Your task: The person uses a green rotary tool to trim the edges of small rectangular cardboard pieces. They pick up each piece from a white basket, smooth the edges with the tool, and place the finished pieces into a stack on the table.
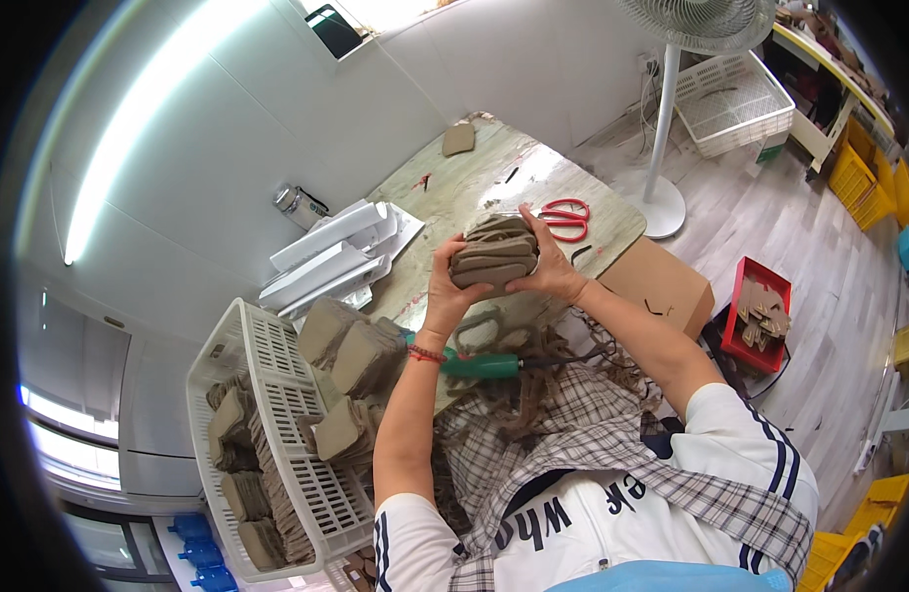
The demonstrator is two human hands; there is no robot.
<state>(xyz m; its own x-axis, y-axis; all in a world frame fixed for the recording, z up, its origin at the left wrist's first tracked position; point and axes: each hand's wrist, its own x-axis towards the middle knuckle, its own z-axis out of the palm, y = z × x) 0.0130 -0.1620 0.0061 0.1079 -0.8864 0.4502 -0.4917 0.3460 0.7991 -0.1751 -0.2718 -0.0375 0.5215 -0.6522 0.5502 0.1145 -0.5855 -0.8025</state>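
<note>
At the far left we had blue plastic containers (203, 553), then a white slatted crate (289, 444) packed with stacks of flat brown pads. Above it, a metal flask (299, 205) stood by the wall, and curling white papers (331, 259) lay at the edge of the worktable (445, 197). More pad stacks (366, 360) leaned just beside the crate.

Our left hand (453, 281), a red beaded bracelet (427, 353) at its wrist, was closed on the left end of a layered bundle of brown pads (494, 259). A single pad (458, 140) lay apart near the table's far corner, and a green-handled tool (479, 366) with a dark shaft lay nearer us. The bundle was over the middle of the table, between both palms; our right hand (550, 264) gripped its right end.

Just beyond that hand lay red-handled scissors (566, 219). Farther right we had a cardboard box (662, 286), a white pedestal fan (662, 128), a white floor basket (743, 133), a red tray (741, 347) holding brown cut-outs, and yellow crates (859, 187).
</note>
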